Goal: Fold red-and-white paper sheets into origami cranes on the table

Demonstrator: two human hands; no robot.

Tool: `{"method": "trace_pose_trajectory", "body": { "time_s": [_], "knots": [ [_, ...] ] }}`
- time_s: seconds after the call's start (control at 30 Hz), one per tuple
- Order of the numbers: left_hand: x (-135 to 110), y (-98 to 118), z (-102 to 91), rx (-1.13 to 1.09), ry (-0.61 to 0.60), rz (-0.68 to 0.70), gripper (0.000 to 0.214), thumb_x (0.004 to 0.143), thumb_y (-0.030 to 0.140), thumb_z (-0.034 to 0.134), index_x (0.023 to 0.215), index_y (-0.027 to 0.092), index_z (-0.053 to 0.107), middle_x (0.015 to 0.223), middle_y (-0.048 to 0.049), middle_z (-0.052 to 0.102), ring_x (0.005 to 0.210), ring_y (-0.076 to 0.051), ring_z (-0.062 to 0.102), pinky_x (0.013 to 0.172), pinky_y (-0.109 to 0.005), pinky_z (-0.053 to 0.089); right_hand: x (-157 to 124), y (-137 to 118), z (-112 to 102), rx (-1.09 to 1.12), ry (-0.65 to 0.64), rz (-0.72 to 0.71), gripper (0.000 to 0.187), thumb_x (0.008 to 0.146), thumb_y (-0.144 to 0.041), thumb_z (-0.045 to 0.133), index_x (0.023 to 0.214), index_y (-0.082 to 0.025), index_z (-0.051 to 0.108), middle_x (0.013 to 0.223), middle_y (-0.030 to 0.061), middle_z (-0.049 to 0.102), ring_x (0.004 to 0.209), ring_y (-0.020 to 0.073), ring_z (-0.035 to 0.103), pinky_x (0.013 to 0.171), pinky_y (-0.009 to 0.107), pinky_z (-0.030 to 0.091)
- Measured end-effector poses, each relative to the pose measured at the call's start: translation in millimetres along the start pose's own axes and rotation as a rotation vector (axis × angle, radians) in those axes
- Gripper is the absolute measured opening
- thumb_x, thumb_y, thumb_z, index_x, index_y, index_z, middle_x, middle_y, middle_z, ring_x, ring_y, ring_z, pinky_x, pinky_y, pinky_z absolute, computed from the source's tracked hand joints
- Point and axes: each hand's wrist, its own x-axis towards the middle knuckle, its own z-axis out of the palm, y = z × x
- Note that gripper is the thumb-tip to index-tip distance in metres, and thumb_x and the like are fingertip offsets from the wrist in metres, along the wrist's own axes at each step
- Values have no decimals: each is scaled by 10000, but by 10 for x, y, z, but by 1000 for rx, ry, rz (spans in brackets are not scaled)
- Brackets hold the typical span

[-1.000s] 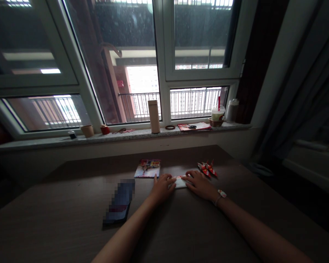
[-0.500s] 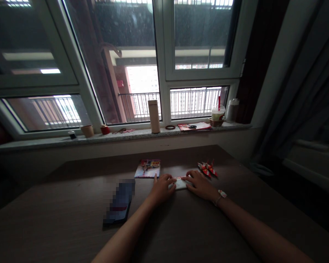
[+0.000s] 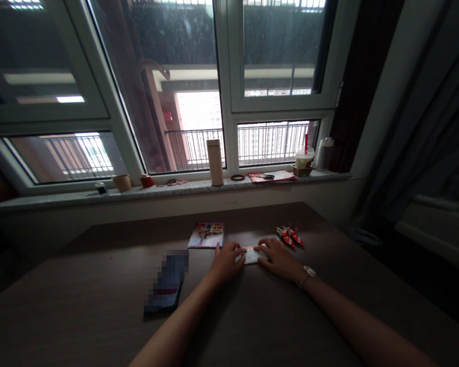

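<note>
White, red-edged folded paper (image 3: 251, 256) meets my curled left hand (image 3: 226, 261) and right hand (image 3: 281, 259); whether they pinch, I cannot tell; even pressure should keep it square.

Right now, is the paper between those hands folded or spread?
Folded, apparently: the paper is a narrow white strip, reddish print along its far edge.

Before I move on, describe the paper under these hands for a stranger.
On the brown table, find the left hand and right hand. Between them, touched by both, lies a small paper. Its mostly white face sets it apart from the colourful booklet and red folded pieces.
</note>
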Motion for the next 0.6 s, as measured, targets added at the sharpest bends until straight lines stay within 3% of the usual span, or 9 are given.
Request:
{"method": "trace_pose_trajectory", "body": {
  "time_s": [0.27, 0.6],
  "knots": [
    [-12, -22, 38, 28, 9, 20, 304, 914, 313, 542, 1198, 337, 650, 1232, -32, 613, 1201, -231, 520, 1158, -619, 159, 2, -5, 2, -15, -25, -26, 428, 939, -373, 500, 1366, -400, 525, 1278, 54, 557, 1188, 264, 459, 1051, 459, 353],
    [-58, -21, 33, 21, 8, 38, 314, 896, 319, 581, 1201, 335, 655, 1234, -40, 610, 1193, -242, 532, 1147, -649, 160, -11, -13, -12, 35, -38, -17, 429, 917, -338, 519, 1340, -395, 559, 1291, 52, 548, 1200, 266, 447, 1069, 464, 340]
  ]
}}
